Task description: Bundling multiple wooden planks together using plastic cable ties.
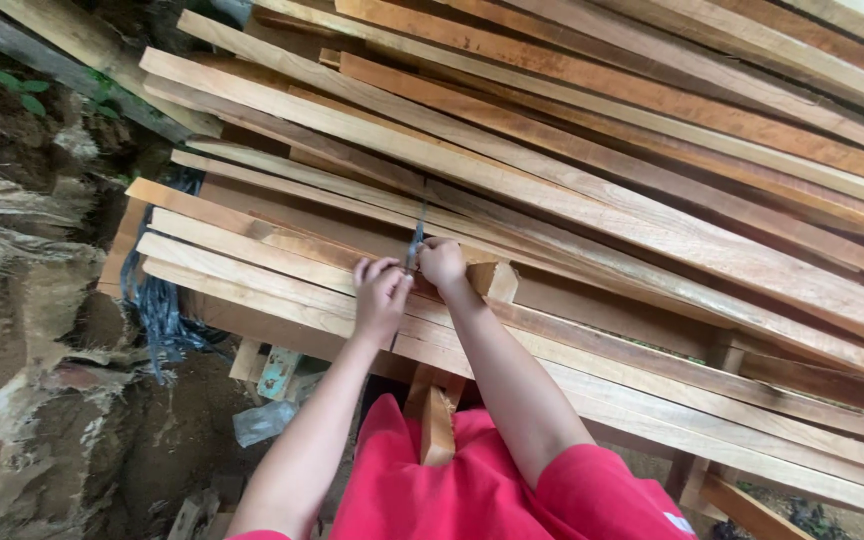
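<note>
Off to the left of the fingers there's a rough rock and dirt wall [12, 330] with a few green leaves [7, 85] up top. Black plastic sheeting [157, 310] hangs just left of them, and below-left a crumpled grey scrap [262, 420] lies on the dirt.

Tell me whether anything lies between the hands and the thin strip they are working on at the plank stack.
Nothing visible does. The left hand and right hand both already pinch the thin dark strip directly, on top of the stacked wooden planks. What the strip is made of cannot be told.
</note>
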